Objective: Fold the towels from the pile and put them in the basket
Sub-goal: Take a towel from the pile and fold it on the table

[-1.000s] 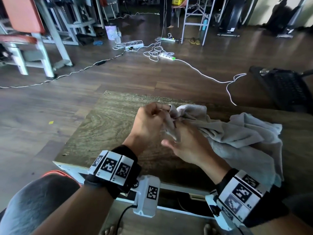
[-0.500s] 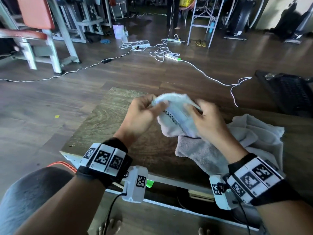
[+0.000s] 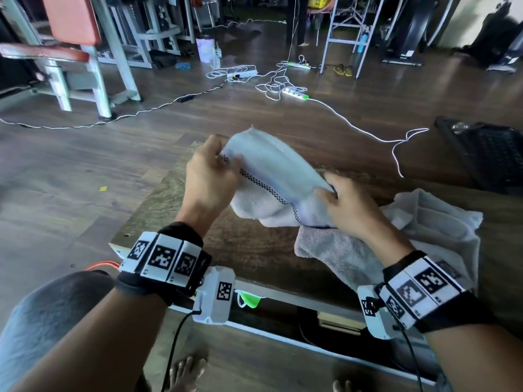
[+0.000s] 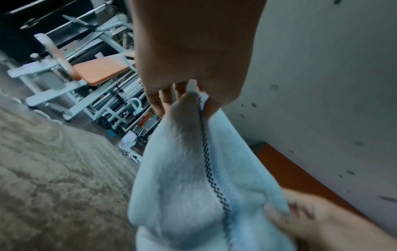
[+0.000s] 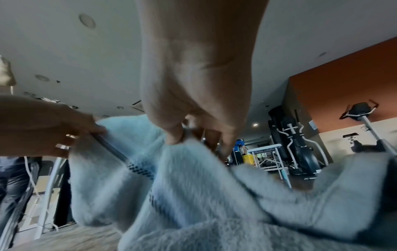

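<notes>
A pale blue-white towel (image 3: pixel 271 176) with a checkered dark stripe is held up above the wooden table (image 3: pixel 158 205). My left hand (image 3: pixel 210 176) pinches its left corner (image 4: pixel 193 101). My right hand (image 3: pixel 348 205) pinches the towel's right end (image 5: pixel 182 141). The towel (image 4: pixel 193 186) sags between the two hands. Under it a grey towel pile (image 3: pixel 396 239) lies crumpled on the right side of the table. A dark basket (image 3: pixel 489 154) stands on the floor at the far right.
White cables and power strips (image 3: pixel 294 93) trail over the wooden floor beyond the table. Gym benches (image 3: pixel 73 52) stand at the back left and a metal frame (image 3: pixel 351 32) at the back centre. My knee (image 3: pixel 42 321) is at the lower left.
Both hands have lifted the pale towel off the pile and drawn apart, stretching it out between them. The right hand went from resting on the pile to pinching the towel's end.
</notes>
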The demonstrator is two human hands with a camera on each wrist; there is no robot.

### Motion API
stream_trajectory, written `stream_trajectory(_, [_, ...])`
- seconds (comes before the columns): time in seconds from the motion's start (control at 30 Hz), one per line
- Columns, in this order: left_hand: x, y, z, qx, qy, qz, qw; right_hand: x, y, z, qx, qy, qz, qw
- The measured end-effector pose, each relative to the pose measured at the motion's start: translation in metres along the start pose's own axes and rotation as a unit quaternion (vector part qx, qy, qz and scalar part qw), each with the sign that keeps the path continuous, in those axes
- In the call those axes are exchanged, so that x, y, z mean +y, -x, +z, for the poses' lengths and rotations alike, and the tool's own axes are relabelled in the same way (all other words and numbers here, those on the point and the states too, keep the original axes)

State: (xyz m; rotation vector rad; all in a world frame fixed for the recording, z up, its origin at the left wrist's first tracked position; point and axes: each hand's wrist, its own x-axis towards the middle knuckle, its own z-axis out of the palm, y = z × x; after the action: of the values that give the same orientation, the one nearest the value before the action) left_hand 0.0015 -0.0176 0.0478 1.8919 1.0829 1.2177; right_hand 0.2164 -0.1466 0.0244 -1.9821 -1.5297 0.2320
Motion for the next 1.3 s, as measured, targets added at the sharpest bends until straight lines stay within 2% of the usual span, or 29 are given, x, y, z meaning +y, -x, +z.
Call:
stream_trajectory(0.03, [-0.002, 0.001, 0.000, -0.016, -0.051, 0.043, 0.998, -0.004, 0.000, 0.002, 0.027, -0.014, -0.025, 0.999])
stream_trajectory(0.1, [-0.003, 0.006, 0.004, -0.109, -0.129, 0.135, 0.976, -0.017, 0.002, 0.005, 0.046, -0.043, -0.065, 0.996])
stream_trajectory(0.17, [0.004, 0.017, 0.010, -0.195, -0.192, 0.159, 0.949, -0.031, 0.007, 0.007, 0.030, -0.036, -0.102, 0.994])
stream_trajectory(0.23, [0.004, 0.024, 0.014, -0.223, -0.214, 0.177, 0.934, -0.035, 0.010, 0.008, 0.019, -0.017, -0.118, 0.993])
stream_trajectory(0.3, [0.002, 0.023, 0.013, -0.206, -0.179, 0.186, 0.944, -0.032, 0.008, 0.006, 0.011, -0.034, -0.113, 0.993])
stream_trajectory(0.37, [-0.001, 0.016, 0.007, -0.177, -0.115, 0.191, 0.959, -0.025, 0.005, 0.001, -0.029, -0.052, -0.092, 0.994])
stream_trajectory(0.43, [0.001, 0.013, 0.005, -0.148, -0.081, 0.206, 0.964, -0.015, 0.004, -0.003, -0.086, 0.013, -0.037, 0.996])
stream_trajectory(0.5, [0.003, 0.015, 0.004, -0.136, -0.051, 0.196, 0.970, -0.004, 0.005, -0.002, -0.089, 0.068, 0.016, 0.994])
stream_trajectory(0.57, [0.006, 0.019, 0.004, -0.169, -0.027, 0.181, 0.968, 0.004, 0.005, 0.001, -0.055, 0.056, 0.026, 0.997])
stream_trajectory(0.63, [0.007, 0.022, 0.005, -0.222, -0.032, 0.158, 0.962, 0.005, 0.004, 0.003, -0.010, 0.018, 0.002, 1.000])
stream_trajectory(0.7, [0.004, 0.022, 0.006, -0.244, -0.060, 0.131, 0.959, 0.002, 0.004, 0.000, 0.052, -0.027, -0.039, 0.998])
stream_trajectory(0.8, [-0.005, 0.020, 0.006, -0.222, -0.135, 0.156, 0.953, -0.008, 0.008, -0.012, 0.203, -0.086, -0.064, 0.973])
stream_trajectory(0.87, [-0.009, 0.017, 0.004, -0.203, -0.157, 0.144, 0.956, -0.005, 0.006, -0.014, 0.303, -0.118, -0.030, 0.945])
stream_trajectory(0.9, [-0.009, 0.017, 0.004, -0.191, -0.151, 0.134, 0.961, -0.003, 0.003, -0.014, 0.321, -0.140, -0.005, 0.937])
stream_trajectory(0.93, [-0.008, 0.016, 0.004, -0.178, -0.142, 0.137, 0.964, 0.001, -0.001, -0.015, 0.302, -0.154, 0.033, 0.940])
stream_trajectory(0.97, [-0.005, 0.017, 0.004, -0.170, -0.128, 0.145, 0.966, 0.007, -0.005, -0.016, 0.247, -0.140, 0.084, 0.955])
stream_trajectory(1.0, [-0.003, 0.017, 0.004, -0.169, -0.115, 0.151, 0.967, 0.012, -0.006, -0.017, 0.159, -0.088, 0.134, 0.974])
stream_trajectory(1.03, [-0.002, 0.017, 0.004, -0.186, -0.104, 0.149, 0.966, 0.019, -0.003, -0.016, 0.057, -0.010, 0.174, 0.983])
stream_trajectory(1.07, [-0.002, 0.018, 0.003, -0.223, -0.101, 0.142, 0.959, 0.027, 0.001, -0.012, -0.030, 0.072, 0.194, 0.978])
stream_trajectory(1.1, [-0.003, 0.019, 0.003, -0.281, -0.112, 0.130, 0.944, 0.035, 0.005, -0.007, -0.085, 0.149, 0.199, 0.965])
stream_trajectory(1.13, [-0.006, 0.021, 0.002, -0.345, -0.127, 0.111, 0.923, 0.041, 0.009, 0.000, -0.118, 0.200, 0.207, 0.950])
stream_trajectory(1.2, [-0.013, 0.029, 0.005, -0.439, -0.155, 0.064, 0.883, 0.046, 0.013, 0.014, -0.149, 0.218, 0.229, 0.937])
stream_trajectory(1.23, [-0.015, 0.032, 0.007, -0.455, -0.165, 0.049, 0.873, 0.044, 0.013, 0.019, -0.153, 0.213, 0.223, 0.939])
stream_trajectory(1.3, [-0.017, 0.035, 0.012, -0.448, -0.202, 0.041, 0.870, 0.035, 0.010, 0.020, -0.148, 0.183, 0.198, 0.952])
